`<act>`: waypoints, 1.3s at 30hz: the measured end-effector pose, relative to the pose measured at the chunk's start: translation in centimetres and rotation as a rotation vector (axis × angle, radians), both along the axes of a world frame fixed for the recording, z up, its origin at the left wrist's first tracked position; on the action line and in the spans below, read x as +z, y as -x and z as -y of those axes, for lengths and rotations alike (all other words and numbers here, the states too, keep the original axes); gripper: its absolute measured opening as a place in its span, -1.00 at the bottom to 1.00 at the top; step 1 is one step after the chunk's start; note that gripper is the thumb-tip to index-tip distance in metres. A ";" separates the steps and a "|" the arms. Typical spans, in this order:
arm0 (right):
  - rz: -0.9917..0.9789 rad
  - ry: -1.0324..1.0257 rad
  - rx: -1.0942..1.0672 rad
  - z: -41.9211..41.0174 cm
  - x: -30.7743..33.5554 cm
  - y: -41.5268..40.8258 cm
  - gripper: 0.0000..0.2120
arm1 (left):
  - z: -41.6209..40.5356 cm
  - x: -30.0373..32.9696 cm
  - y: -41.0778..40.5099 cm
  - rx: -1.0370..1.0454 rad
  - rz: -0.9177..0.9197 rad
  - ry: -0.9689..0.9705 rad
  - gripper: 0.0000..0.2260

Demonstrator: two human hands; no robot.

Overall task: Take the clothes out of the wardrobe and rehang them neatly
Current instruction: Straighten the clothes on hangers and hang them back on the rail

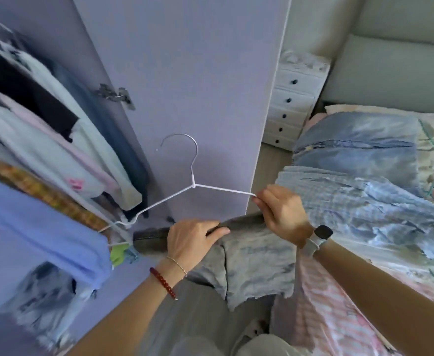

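The right hand [278, 211] pinches the right arm of a white wire hanger [185, 191], whose hook rises toward twelve o'clock against the lilac wardrobe door [185, 73]. At its eight o'clock, the left hand [190, 240] is closed over the waistband of grey denim shorts [251, 263], which hang below both hands. Hanging clothes [43, 129] fill the wardrobe at ten o'clock; more garments [364, 201] lie on the bed at three.
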State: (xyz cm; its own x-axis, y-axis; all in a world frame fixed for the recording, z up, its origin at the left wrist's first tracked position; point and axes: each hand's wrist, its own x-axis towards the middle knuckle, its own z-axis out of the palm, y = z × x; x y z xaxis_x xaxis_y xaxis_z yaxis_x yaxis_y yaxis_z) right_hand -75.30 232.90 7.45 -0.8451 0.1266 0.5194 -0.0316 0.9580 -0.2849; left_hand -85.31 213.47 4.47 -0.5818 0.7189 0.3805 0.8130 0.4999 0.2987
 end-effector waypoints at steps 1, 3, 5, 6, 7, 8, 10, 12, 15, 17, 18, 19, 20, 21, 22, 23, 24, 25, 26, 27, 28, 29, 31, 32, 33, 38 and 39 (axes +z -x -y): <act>0.046 0.036 0.056 1.6 0.5 1.2 -0.68 | 2.2 0.2 0.8 0.024 0.007 -0.006 -0.55; 0.130 0.059 0.184 4.5 1.4 3.3 -0.61 | 6.4 0.7 2.1 0.059 0.002 -0.013 -0.54; 0.159 -0.005 0.325 7.9 2.4 5.3 -0.64 | 10.9 1.4 3.2 0.131 -0.052 0.001 -0.58; 0.163 -0.042 0.389 9.8 2.8 6.3 -0.67 | 13.2 1.8 3.6 0.183 -0.085 0.013 -0.61; 0.174 -0.059 0.448 11.7 3.2 7.3 -0.70 | 15.5 2.1 3.9 0.237 -0.101 0.028 -0.61; 0.185 -0.052 0.498 13.7 3.6 8.3 -0.70 | 17.8 2.4 4.1 0.287 -0.109 0.040 -0.60; 0.217 0.038 0.569 17.9 4.2 10.1 -0.67 | 22.1 3.0 4.3 0.382 -0.138 0.040 -0.56; 0.292 0.225 0.612 22.1 5.4 12.0 -0.70 | 26.0 3.8 4.6 0.486 -0.151 0.029 -0.53; 0.336 0.411 0.681 27.8 7.3 15.1 -0.79 | 31.0 5.3 5.4 0.690 -0.158 0.054 -0.55; 0.369 0.513 0.707 31.2 8.6 16.9 -0.77 | 33.3 6.5 5.9 0.819 -0.127 0.065 -0.51; 0.395 0.554 0.716 32.6 9.1 17.8 -0.74 | 34.2 7.1 6.0 0.871 -0.085 0.059 -0.44; 0.420 0.569 0.720 33.9 9.8 18.6 -0.74 | 34.9 7.7 6.2 0.913 -0.039 0.043 -0.38; 0.442 0.577 0.723 35.1 10.3 19.5 -0.75 | 35.5 8.3 6.4 0.944 -0.006 0.014 -0.34; 0.456 0.588 0.729 36.1 10.8 20.4 -0.76 | 36.0 9.1 6.7 0.968 -0.004 -0.020 -0.34; 0.475 0.608 0.719 37.1 11.3 21.4 -0.75 | 36.4 9.8 7.0 0.985 -0.044 -0.049 -0.38; 0.483 0.632 0.699 37.9 11.7 22.4 -0.74 | 36.8 10.8 7.4 1.000 -0.122 -0.072 -0.44; 0.484 0.658 0.681 38.8 12.1 23.6 -0.72 | 37.0 11.7 7.8 1.020 -0.225 -0.097 -0.51; 0.480 0.688 0.675 39.6 12.4 24.7 -0.71 | 37.2 12.9 8.4 1.045 -0.329 -0.122 -0.57; 0.476 0.715 0.668 40.5 12.7 25.8 -0.70 | 37.4 14.3 8.9 1.069 -0.422 -0.141 -0.61; 0.471 0.733 0.650 41.3 13.1 26.8 -0.69 | 37.5 15.7 9.5 1.086 -0.502 -0.146 -0.64; 0.461 0.745 0.623 42.0 13.4 27.9 -0.69 | 37.5 17.1 10.2 1.095 -0.579 -0.136 -0.65; 0.432 0.755 0.604 42.8 13.7 29.1 -0.69 | 37.6 18.6 10.9 1.099 -0.652 -0.114 -0.64; 0.378 0.746 0.575 44.0 14.6 31.1 -0.70 | 37.7 21.5 12.3 1.111 -0.762 -0.041 -0.59; 0.361 0.732 0.560 44.5 15.0 32.2 -0.71 | 37.6 22.8 13.0 1.135 -0.795 0.004 -0.55; 0.334 0.718 0.547 44.9 15.4 33.1 -0.71 | 37.5 23.9 13.7 1.165 -0.818 0.045 -0.52; 0.290 0.784 0.481 46.3 17.0 38.0 -0.70 | 38.2 26.3 17.2 1.287 -0.819 0.203 -0.42; 0.298 0.787 0.468 46.7 17.3 38.9 -0.69 | 38.5 26.2 17.7 1.307 -0.819 0.227 -0.39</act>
State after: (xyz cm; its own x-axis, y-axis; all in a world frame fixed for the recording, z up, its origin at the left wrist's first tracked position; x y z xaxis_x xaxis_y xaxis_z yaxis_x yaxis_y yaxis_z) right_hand -114.23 186.21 24.75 -0.9820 -0.0365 0.1855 -0.1846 0.3974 -0.8989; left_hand -103.05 174.98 30.70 -0.5222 -0.0180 0.8526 -0.3094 0.9357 -0.1697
